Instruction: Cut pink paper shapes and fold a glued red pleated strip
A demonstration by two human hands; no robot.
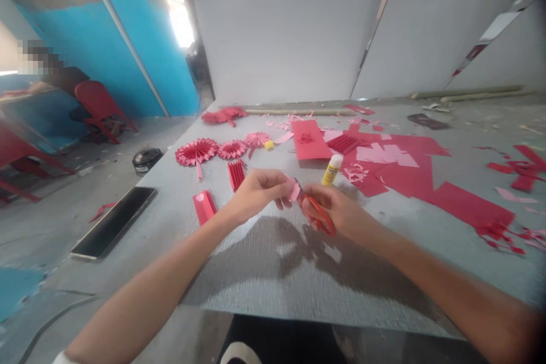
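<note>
Between the fingers of my left hand [267, 189] is a small piece of pink paper [293, 189], held above the table near its middle. My right hand [330, 207] grips scissors with orange-red handles [321, 215], their blades at the paper's edge. Just behind my right hand a glue stick [333, 169] stands upright with its cap off. Left of my left hand lie a pleated red paper [236, 175] and a folded red strip [205, 207] with a pale pink spot. Pleated red and pink rosettes [196, 152] rest farther back.
A yellow cap [268, 145] lies by the rosettes. Red sheets [405, 176] and pink scraps spread over the right side of the table [264, 273]. A phone [115, 222] lies at the left edge. Beyond are red chairs [102, 105] and a person [63, 77].
</note>
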